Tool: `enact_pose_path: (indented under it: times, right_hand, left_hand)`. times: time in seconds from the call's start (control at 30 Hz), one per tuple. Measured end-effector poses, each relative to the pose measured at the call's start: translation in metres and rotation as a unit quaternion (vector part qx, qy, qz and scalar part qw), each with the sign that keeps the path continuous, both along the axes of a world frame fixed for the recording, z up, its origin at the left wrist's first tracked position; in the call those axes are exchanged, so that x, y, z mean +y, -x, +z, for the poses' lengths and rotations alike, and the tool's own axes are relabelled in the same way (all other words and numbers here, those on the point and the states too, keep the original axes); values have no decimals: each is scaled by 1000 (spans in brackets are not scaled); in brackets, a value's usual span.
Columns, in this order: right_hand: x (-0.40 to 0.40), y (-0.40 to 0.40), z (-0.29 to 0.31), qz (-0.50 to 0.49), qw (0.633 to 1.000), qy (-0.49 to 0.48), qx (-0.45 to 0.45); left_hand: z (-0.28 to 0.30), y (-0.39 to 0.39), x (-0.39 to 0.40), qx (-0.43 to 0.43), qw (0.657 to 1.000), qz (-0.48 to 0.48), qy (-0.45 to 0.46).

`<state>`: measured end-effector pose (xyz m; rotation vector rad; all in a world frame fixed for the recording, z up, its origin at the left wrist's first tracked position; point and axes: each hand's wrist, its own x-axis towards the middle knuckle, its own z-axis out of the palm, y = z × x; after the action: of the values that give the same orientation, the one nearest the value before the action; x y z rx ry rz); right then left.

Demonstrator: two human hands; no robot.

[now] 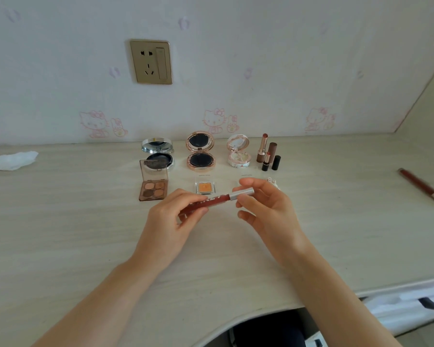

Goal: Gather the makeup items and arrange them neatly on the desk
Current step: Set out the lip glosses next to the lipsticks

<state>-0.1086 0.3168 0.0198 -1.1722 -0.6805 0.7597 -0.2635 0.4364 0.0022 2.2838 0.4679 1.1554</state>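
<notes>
Above the desk [60, 221], left hand [172, 219] and right hand [266, 209] each pinch the lip gloss tube [217, 199] (white lettering unreadable).

Two bare hands meeting at the centre of the frame, gripping a slim tube between them.

Both forearms are reaching in from the bottom edge, the left one rising from the lower left and the right one from the lower right, converging toward the middle. The left hand [172, 216] is curling its fingers and thumb around the reddish end of the lip gloss tube [217, 200], palm turned inward and knuckles facing up. The right hand [266, 209] is pinching the silver cap end between thumb and forefinger, its remaining fingers bending loosely beneath. Both wrists are hovering above the tabletop [73, 234], angling slightly inward, with the tube lying nearly level between them.
</notes>
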Motion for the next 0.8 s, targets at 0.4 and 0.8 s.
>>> enact_pose_path:
  times: [0.4, 0.8]
  right_hand:
    - [-8, -13, 31, -48, 998, 3, -26]
    - [-36, -59, 56, -62, 994, 28, -82]
  left_hand:
    - [5, -3, -18, 9, 1000, -13, 5]
    - [21, -23, -55, 74, 984, -71, -145]
